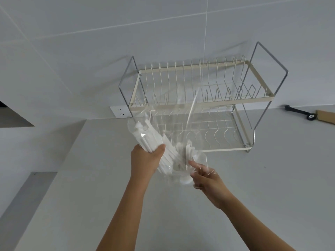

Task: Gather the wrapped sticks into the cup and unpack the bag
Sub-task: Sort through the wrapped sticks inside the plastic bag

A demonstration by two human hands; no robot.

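A bundle of white paper-wrapped sticks (145, 136) is clenched in the raised left hand (145, 160), still inside a clear crinkled plastic bag (174, 113) held above the pale countertop (181, 214). The bag's lower film is pinched by the right hand (204, 176), forefinger extended. More wrapped sticks stand in a transparent cup (183, 167), its outline blurred behind the film. A two-tier wire dish rack (208, 98) stands behind.

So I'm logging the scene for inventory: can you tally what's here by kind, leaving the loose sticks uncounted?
Hands: 2 (left, right)
Clear bag: 1
Clear cup: 1
Bundle of wrapped sticks: 1
Dish rack: 1
Wall socket: 1
Black tool: 1
Total: 8
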